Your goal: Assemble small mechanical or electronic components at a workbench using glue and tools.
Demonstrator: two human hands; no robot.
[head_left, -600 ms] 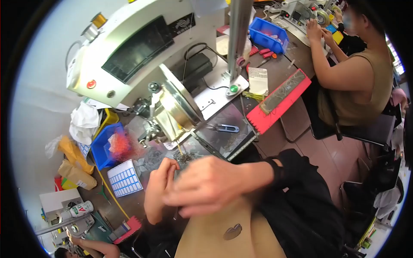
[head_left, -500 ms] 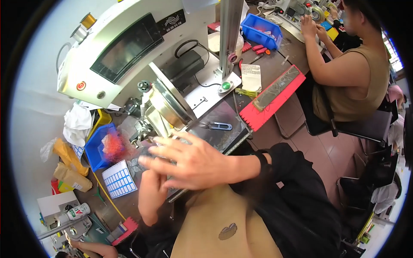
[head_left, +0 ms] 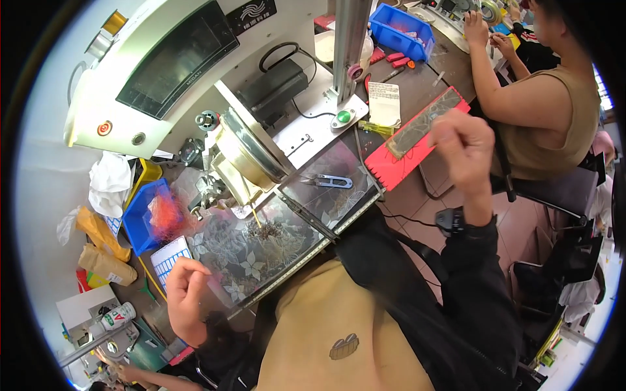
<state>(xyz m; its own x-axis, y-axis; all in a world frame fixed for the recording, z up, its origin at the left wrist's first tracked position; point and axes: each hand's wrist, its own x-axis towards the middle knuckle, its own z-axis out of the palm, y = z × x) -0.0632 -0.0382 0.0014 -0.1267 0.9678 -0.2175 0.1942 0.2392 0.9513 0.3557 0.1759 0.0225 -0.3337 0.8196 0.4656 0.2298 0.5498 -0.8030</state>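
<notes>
My left hand (head_left: 185, 298) is raised over the near left of the table, beside a white sheet with blue-edged labels (head_left: 171, 255). Its fingers are curled closed; anything between them is too small to make out. Far to the right, my right hand (head_left: 464, 146) is up in front of a red board (head_left: 399, 164) with a grey strip and fine dark strands on it. Those fingers are curled in too, and I cannot see what they pinch. Between the hands lies a clear patterned mat (head_left: 225, 260) with a heap of small dark bits (head_left: 264, 229). Blue-handled thread snips (head_left: 329, 181) rest farther back.
A white machine with a dark screen (head_left: 179, 58) and a metal drum (head_left: 244, 153) stands behind the mat. At left sits a blue bin (head_left: 140, 218) with tangled red thread (head_left: 166, 218). A co-worker (head_left: 541, 111) sits at the right, near another blue bin (head_left: 401, 32).
My hands were together in front of the drum, right over left. They have parted: the right swung to the far right, the left moved left and nearer. The mat and dark bits are now uncovered.
</notes>
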